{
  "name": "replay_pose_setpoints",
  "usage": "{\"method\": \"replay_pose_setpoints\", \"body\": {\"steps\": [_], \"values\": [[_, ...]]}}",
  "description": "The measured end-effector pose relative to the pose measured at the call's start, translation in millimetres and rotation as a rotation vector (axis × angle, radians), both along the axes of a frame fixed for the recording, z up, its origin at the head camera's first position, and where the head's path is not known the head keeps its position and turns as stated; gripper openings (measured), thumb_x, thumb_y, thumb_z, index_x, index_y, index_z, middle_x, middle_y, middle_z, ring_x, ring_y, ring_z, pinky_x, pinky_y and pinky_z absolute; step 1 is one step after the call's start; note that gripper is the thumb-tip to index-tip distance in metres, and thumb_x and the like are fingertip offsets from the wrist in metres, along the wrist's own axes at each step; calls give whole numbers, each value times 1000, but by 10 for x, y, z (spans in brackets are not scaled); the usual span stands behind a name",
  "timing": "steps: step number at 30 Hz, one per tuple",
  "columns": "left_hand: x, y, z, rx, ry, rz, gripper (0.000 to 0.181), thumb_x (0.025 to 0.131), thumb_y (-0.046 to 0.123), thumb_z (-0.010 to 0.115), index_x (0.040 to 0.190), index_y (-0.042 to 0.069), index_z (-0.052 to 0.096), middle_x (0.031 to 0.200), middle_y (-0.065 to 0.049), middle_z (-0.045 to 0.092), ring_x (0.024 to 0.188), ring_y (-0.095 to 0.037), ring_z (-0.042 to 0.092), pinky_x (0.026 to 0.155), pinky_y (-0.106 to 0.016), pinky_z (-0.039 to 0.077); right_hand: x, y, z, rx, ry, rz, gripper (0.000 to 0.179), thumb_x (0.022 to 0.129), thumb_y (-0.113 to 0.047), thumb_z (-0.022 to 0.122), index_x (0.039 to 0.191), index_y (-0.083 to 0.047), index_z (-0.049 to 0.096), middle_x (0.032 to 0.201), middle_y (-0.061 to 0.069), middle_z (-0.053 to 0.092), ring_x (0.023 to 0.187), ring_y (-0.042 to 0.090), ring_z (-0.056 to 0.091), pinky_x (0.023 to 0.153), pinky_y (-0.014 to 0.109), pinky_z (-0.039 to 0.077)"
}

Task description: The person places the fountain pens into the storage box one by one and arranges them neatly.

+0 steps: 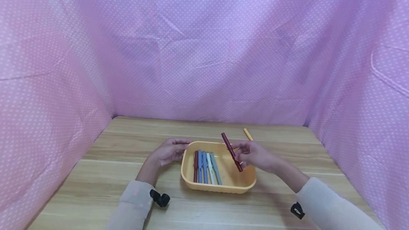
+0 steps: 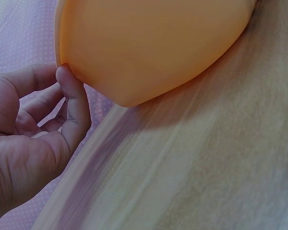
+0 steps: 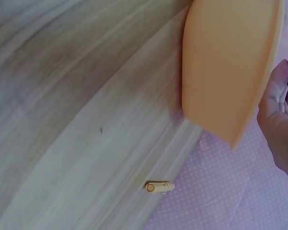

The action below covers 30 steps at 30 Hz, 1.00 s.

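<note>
My left hand [image 1: 169, 152] pinches the left rim of a yellow-orange plastic tray [image 1: 220, 189], thumb and fingers meeting at its edge in the left wrist view. Above the tray's right half, my right hand [image 1: 255, 156] holds a dark red pen [image 1: 227, 145] between thumb and fingers, tilted with its upper end to the left. Several capped pens lie side by side in the tray's left half: a dark red pen [image 1: 195, 166], two blue pens [image 1: 205, 168], a whitish pen [image 1: 209, 166] and a grey-blue pen [image 1: 215, 169].
A yellow pen [image 3: 159, 187] lies on the wooden table [image 1: 134, 137] behind the tray, to the right, partly hidden by my right hand in the head view. Pink dotted cloth [image 1: 204, 63] hangs around the table's back and sides.
</note>
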<state>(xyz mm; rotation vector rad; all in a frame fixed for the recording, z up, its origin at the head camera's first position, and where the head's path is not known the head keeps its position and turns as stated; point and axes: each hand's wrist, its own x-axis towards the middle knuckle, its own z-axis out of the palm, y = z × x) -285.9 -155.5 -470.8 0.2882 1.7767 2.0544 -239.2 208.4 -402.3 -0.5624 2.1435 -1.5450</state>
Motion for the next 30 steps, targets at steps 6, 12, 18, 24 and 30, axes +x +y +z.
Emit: {"method": "replay_pose_setpoints", "body": {"steps": [6,12,18,24,30], "values": [[-4,3,7,-5,3,-3,42,100,5,62,138,-10,55,130,-21,66,108,-23,69,90,-35,59,8,-52,-27,-15,-28,42,46,96,4,59,140,12,49,99,17,64,87,23,65,72,39,62],[-14,2,5,1,-3,0,40,100,4,62,137,-9,57,128,-18,68,108,-22,69,90,-35,59,11,-123,-69,6,-53,60,49,94,6,59,141,12,48,96,18,64,83,24,66,70,41,63],[-10,3,6,-6,2,1,40,100,5,63,137,-9,58,128,-18,68,108,-23,69,90,-35,59,24,-229,-95,44,-69,57,45,92,7,60,137,9,53,97,21,67,84,25,69,70,44,63],[3,6,14,-9,6,-3,42,101,5,61,139,-11,54,134,-24,64,112,-26,68,93,-37,58,24,-283,-143,55,-94,94,45,92,8,58,137,11,52,97,22,67,84,24,68,72,44,63],[4,11,12,-8,3,5,42,101,4,60,140,-11,53,134,-25,63,110,-25,68,92,-37,59,21,-297,-197,83,-136,116,43,90,10,57,133,11,52,93,16,66,81,22,67,71,39,63]]}}
